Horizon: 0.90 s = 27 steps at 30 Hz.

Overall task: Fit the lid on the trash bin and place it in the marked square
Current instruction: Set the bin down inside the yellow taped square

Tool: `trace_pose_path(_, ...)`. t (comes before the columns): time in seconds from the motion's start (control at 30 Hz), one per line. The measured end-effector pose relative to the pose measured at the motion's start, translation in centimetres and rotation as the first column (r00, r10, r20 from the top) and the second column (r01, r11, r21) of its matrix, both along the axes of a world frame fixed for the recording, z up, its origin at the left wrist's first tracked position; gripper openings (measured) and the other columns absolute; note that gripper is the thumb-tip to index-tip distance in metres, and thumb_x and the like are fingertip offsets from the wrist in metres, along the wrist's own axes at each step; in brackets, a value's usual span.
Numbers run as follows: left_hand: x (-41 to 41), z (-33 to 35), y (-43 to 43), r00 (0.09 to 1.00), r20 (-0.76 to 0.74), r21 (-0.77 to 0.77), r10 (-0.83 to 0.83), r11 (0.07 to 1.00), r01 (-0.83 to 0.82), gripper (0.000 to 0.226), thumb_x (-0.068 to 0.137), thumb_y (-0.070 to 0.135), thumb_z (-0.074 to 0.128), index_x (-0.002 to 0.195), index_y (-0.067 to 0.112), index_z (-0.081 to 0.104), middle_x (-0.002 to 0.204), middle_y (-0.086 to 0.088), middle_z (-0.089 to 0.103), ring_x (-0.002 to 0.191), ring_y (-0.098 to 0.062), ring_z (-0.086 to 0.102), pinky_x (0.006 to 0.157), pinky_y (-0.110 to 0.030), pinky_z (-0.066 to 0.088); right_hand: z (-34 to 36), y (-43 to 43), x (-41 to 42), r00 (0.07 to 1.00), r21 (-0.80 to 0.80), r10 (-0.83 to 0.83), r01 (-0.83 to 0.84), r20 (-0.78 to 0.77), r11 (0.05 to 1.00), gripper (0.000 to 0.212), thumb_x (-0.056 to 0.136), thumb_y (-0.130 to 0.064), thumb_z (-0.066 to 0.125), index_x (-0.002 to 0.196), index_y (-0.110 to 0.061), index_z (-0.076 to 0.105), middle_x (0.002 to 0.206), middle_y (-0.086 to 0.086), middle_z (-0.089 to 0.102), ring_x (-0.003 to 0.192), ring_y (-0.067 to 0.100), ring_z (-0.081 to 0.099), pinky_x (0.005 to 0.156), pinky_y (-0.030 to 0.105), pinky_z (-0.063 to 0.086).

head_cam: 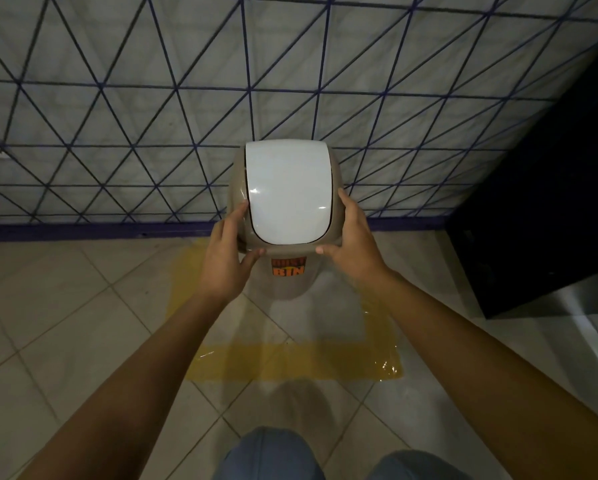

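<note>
A beige plastic trash bin (292, 284) with an orange label was observed standing on the pale tiled floor (65, 306), inside the yellow taped square (290, 362), close to the tiled wall with dark blue diagonal lines (117, 98). The beige domed lid with a white swing flap (287, 192) was seated on top of the bin. The lid was gripped from both sides: the left hand (226, 254) was clamped on its left edge, thumb at the front rim; the right hand (354, 242) was clamped on its right edge, thumb likewise at the front rim. A dark cabinet (550, 202) was noted at the right. Blue trouser knees (273, 455) were visible at the bottom edge.
</note>
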<state>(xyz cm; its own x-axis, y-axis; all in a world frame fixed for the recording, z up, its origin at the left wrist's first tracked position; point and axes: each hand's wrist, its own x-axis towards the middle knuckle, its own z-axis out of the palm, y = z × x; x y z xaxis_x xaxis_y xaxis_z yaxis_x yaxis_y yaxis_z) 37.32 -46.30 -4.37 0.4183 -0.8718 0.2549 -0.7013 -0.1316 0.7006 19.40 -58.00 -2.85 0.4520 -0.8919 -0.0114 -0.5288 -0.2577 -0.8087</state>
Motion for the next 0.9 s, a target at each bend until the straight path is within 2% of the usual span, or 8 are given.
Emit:
trace_pose_path(0.07, 0.2, 0.2, -0.3, 1.0, -0.018, 0.008, 0.014, 1.0, -0.014, 0.081, 0.081, 0.013, 0.07, 0.146, 0.024, 0.022, 0.132, -0.015, 0.044, 0.102, -0.018, 0.051, 0.087, -0.03, 0.047, -0.1, -0.3, 0.3, 1.0, 0.002, 0.0, 0.0, 0.005, 1.0, 0.109, 0.067, -0.006, 0.08, 0.148, -0.024, 0.01, 0.153, 0.004, 0.021, 0.141, 0.018, 0.021, 0.116, 0.036, 0.021)
trace_pose_path(0.13, 0.6, 0.2, -0.5, 1.0, -0.025, 0.019, 0.013, 1.0, -0.012, 0.082, 0.08, 0.013, 0.07, 0.147, 0.025, 0.023, 0.135, -0.015, 0.043, 0.112, -0.026, 0.05, 0.092, -0.035, 0.046, -0.3, -0.5, 0.5, 1.0, -0.001, 0.002, -0.002, 0.01, 1.0, 0.109, 0.066, -0.007, 0.081, 0.148, -0.024, 0.01, 0.153, 0.004, 0.019, 0.141, 0.018, 0.02, 0.116, 0.036, 0.02)
trace_pose_path(0.3, 1.0, -0.1, -0.7, 0.999, -0.053, -0.006, -0.003, 1.0, 0.003, 0.085, 0.077, 0.013, 0.073, 0.146, 0.025, 0.024, 0.136, -0.012, 0.041, 0.115, -0.016, 0.044, 0.088, -0.015, 0.036, -0.3, -0.5, 0.4, 0.999, 0.007, 0.002, -0.002, 0.037, 1.0, 0.11, 0.065, -0.008, 0.082, 0.147, -0.025, 0.012, 0.153, 0.002, 0.021, 0.141, 0.018, 0.021, 0.116, 0.04, 0.023)
trace_pose_path(0.37, 1.5, -0.4, -0.9, 0.97, -0.24, 0.02, 0.029, 0.999, -0.025, 0.093, 0.074, 0.014, 0.076, 0.147, 0.023, 0.02, 0.143, -0.009, 0.036, 0.121, -0.014, 0.04, 0.093, -0.019, 0.039, -0.3, -0.5, 0.3, 0.998, 0.039, -0.016, 0.014, 0.058, 0.999, 0.11, 0.063, -0.009, 0.083, 0.147, -0.021, 0.013, 0.152, 0.003, 0.026, 0.14, 0.019, 0.025, 0.115, 0.041, 0.027)
trace_pose_path(0.43, 1.9, -0.4, -1.1, 0.84, -0.535, 0.107, 0.088, 0.994, -0.035, 0.097, 0.073, 0.014, 0.077, 0.148, 0.023, 0.016, 0.145, -0.007, 0.037, 0.124, -0.02, 0.044, 0.093, -0.03, 0.044, -0.3, -0.6, 0.3, 0.996, 0.123, -0.052, 0.042, 0.078, 0.992, 0.107, 0.064, -0.01, 0.084, 0.147, -0.019, 0.016, 0.15, 0.005, 0.032, 0.138, 0.02, 0.03, 0.113, 0.038, 0.03)
trace_pose_path(0.5, 2.2, -0.5, -1.2, 0.752, -0.65, 0.164, 0.111, 0.987, -0.005, 0.096, 0.074, 0.015, 0.076, 0.148, 0.024, 0.016, 0.14, -0.008, 0.045, 0.116, -0.02, 0.051, 0.088, -0.031, 0.046, -0.3, -0.8, 0.3, 0.996, 0.2, -0.077, 0.066, 0.05, 0.978, 0.1, 0.066, -0.012, 0.083, 0.145, -0.016, 0.023, 0.146, 0.008, 0.038, 0.134, 0.023, 0.037, 0.111, 0.041, 0.034)
trace_pose_path(0.63, 2.4, -0.4, -1.3, 0.757, -0.642, 0.155, 0.122, 0.988, -0.028, 0.091, 0.075, 0.012, 0.076, 0.147, 0.022, 0.021, 0.138, -0.005, 0.047, 0.113, -0.016, 0.05, 0.087, -0.029, 0.048, -0.2, -0.8, 0.6, 0.996, 0.224, -0.085, 0.082, 0.005, 0.971, 0.09, 0.066, -0.014, 0.082, 0.142, -0.013, 0.032, 0.141, 0.01, 0.043, 0.129, 0.026, 0.043, 0.108, 0.045, 0.038)
trace_pose_path(0.9, 2.5, -0.4, -1.1, 0.753, -0.647, 0.146, 0.122, 0.989, -0.035, 0.083, 0.077, 0.01, 0.073, 0.146, 0.02, 0.028, 0.133, -0.004, 0.053, 0.117, -0.02, 0.053, 0.093, -0.034, 0.048, 0.1, -0.8, 0.5, 0.997, 0.247, -0.079, 0.077, -0.002, 0.966, 0.091, 0.067, -0.014, 0.082, 0.143, -0.013, 0.031, 0.141, 0.01, 0.042, 0.13, 0.026, 0.042, 0.108, 0.044, 0.038)
